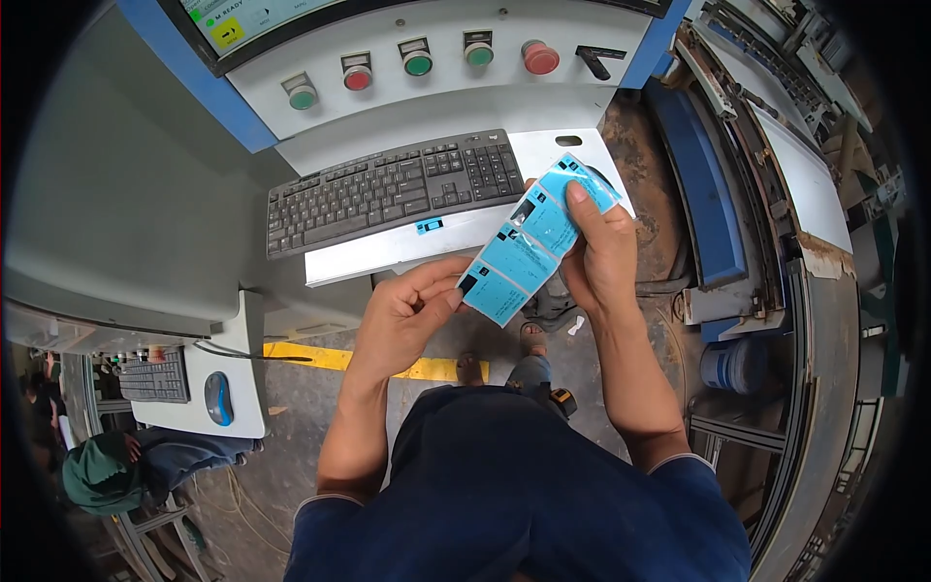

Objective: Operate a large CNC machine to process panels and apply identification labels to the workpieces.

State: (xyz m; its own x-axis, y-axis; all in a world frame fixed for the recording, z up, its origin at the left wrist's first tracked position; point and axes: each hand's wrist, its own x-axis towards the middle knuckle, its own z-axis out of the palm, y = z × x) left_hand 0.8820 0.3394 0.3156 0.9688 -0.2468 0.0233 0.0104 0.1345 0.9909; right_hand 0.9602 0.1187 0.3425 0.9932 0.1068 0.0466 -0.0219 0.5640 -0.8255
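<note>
A strip of several light-blue printed labels [521, 254] is stretched between my two hands, tilted from lower left to upper right. My left hand [405, 312] pinches its lower left edge between thumb and fingertips. At the upper end my right hand [603, 250] grips it, thumb on top and fingers behind. Clear glossy film shines over the upper part. Behind the strip lies a black keyboard [388, 194] on a white shelf [359, 257]. One small blue label [429, 225] is stuck near the shelf's front edge.
Above the shelf is a control panel [451, 73] with green and red buttons and a red mushroom-shaped button [540, 57]. A blue mouse [219, 399] rests on another shelf at left. Machinery and a blue bucket [734, 366] stand at right. Yellow tape [320, 355] marks the floor.
</note>
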